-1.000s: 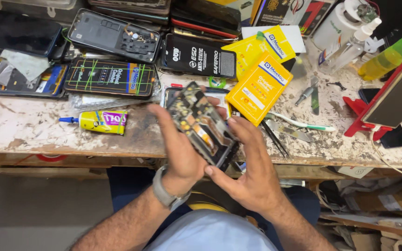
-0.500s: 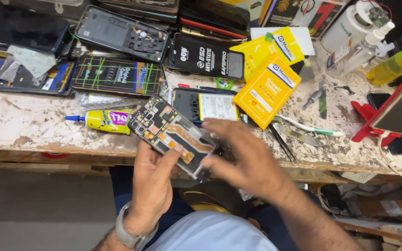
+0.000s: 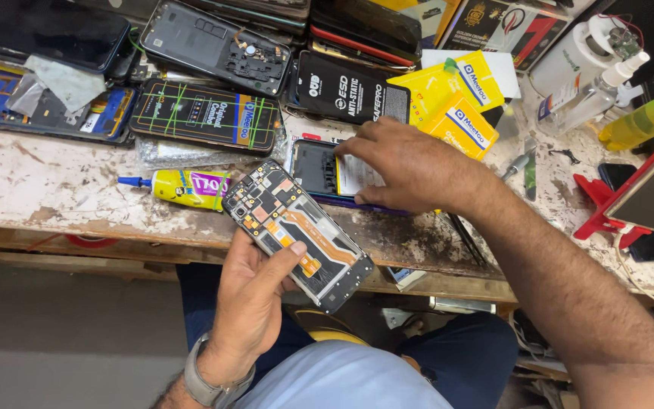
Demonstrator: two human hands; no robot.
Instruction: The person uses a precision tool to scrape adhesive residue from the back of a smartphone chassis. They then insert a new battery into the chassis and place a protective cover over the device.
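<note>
One head-worn camera looks steeply down (close in) at the workbench (image 3: 54, 189).

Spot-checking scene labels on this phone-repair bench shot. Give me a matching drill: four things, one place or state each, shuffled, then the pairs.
Things:
1. opened phone frame
2. yellow glue tube
3. phone back shell
4. green bottle

Places or states:
A. lying on the bench, blue nozzle pointing left
B. held in the left hand
C. far right of the bench
D. under the right hand

Pairs: 1-B, 2-A, 3-D, 4-C
</note>
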